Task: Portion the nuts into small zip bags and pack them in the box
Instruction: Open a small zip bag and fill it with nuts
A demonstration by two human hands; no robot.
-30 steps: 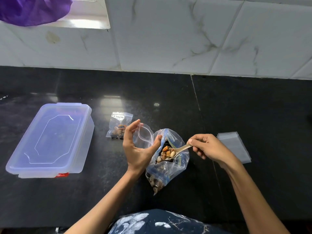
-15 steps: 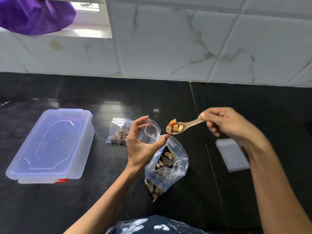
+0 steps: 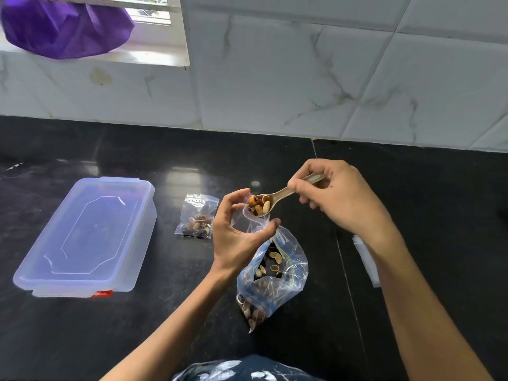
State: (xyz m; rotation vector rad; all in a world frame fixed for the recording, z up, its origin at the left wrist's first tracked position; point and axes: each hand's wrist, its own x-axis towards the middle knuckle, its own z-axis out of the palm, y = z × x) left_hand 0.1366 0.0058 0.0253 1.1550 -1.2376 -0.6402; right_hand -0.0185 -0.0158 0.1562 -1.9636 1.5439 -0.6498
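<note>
My left hand (image 3: 236, 232) pinches a small clear zip bag (image 3: 251, 220) between fingers and thumb, holding its mouth up. My right hand (image 3: 338, 196) grips a wooden spoon (image 3: 280, 195) whose bowl, loaded with mixed nuts (image 3: 259, 206), sits at the small bag's mouth. Below the hands a large clear bag of nuts (image 3: 272, 273) lies open on the black counter. One filled, sealed small bag (image 3: 198, 217) lies left of my left hand. The clear plastic box (image 3: 88, 237) with its lid on stands at the left.
A stack of empty small zip bags (image 3: 367, 259) lies at the right, partly hidden by my right forearm. A white tiled wall backs the black counter (image 3: 412, 188). A purple cloth (image 3: 63, 26) hangs at the window, top left.
My right hand lifted the loaded spoon out of the large bag and carried it left to the mouth of the small bag. My left hand kept holding the small bag.
</note>
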